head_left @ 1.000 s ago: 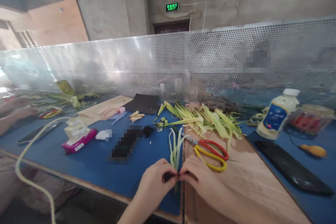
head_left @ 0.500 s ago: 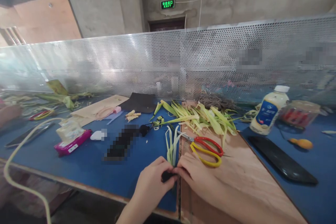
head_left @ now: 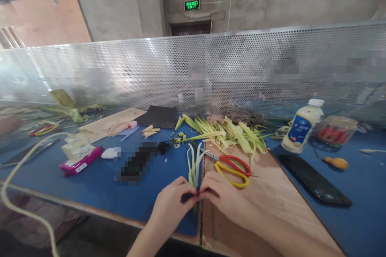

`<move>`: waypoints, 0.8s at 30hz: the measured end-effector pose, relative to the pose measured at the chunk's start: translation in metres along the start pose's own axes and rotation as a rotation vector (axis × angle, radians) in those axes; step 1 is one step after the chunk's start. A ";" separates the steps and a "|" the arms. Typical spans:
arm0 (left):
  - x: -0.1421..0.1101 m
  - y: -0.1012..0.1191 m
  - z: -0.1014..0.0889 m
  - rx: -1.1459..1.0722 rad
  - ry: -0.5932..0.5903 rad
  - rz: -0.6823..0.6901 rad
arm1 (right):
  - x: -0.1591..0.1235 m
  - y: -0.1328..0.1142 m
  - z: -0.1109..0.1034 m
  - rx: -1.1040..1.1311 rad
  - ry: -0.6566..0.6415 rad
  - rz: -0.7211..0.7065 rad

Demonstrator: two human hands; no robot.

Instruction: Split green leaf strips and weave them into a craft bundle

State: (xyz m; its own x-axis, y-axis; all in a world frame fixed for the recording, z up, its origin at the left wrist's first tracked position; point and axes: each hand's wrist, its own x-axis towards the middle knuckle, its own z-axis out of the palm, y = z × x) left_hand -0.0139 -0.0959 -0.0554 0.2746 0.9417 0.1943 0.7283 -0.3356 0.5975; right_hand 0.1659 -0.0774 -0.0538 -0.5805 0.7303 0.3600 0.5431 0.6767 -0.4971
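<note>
Pale green and white corn husk strips (head_left: pixel 195 164) stand up as a thin bundle near the table's front edge. My left hand (head_left: pixel 176 200) pinches the bundle's lower part from the left, thumb and fingers closed. A dark patch shows inside its curled fingers; I cannot tell what it is. From the right, my right hand (head_left: pixel 223 194) is closed in a pinch on the same spot, fingertips meeting those of the left. Scissors (head_left: pixel 233 170) with red and yellow handles lie just beyond my right hand. A heap of corn husks (head_left: pixel 235 134) lies behind them.
At right are a bottle (head_left: pixel 302 126), a black phone (head_left: pixel 313 180), a small orange gourd-shaped thing (head_left: pixel 336 163) and a clear tub (head_left: pixel 337 130). To the left are a tissue pack (head_left: pixel 81 160) and a pale cable (head_left: pixel 18 168). A perforated metal screen (head_left: pixel 135 72) stands behind.
My hands stay together on the strips, with their fingertips shifted slightly and drawn closer. The view has turned a little, so everything sits slightly further left.
</note>
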 end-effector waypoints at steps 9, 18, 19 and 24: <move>-0.002 0.006 -0.011 -0.052 -0.004 0.085 | 0.006 -0.010 -0.005 -0.074 0.032 0.037; 0.011 0.011 -0.016 -0.050 -0.095 0.112 | 0.009 -0.009 -0.003 -0.009 0.046 0.097; 0.012 0.012 -0.014 -0.053 -0.103 0.114 | 0.009 -0.008 -0.003 -0.004 0.044 0.100; 0.018 0.013 -0.004 -0.034 -0.100 0.153 | 0.009 -0.006 -0.004 0.000 0.014 0.119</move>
State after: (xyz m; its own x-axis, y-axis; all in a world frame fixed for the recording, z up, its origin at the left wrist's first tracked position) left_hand -0.0022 -0.0833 -0.0416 0.4427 0.8724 0.2074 0.6519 -0.4720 0.5935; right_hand 0.1596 -0.0745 -0.0449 -0.5032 0.8067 0.3099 0.6077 0.5852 -0.5368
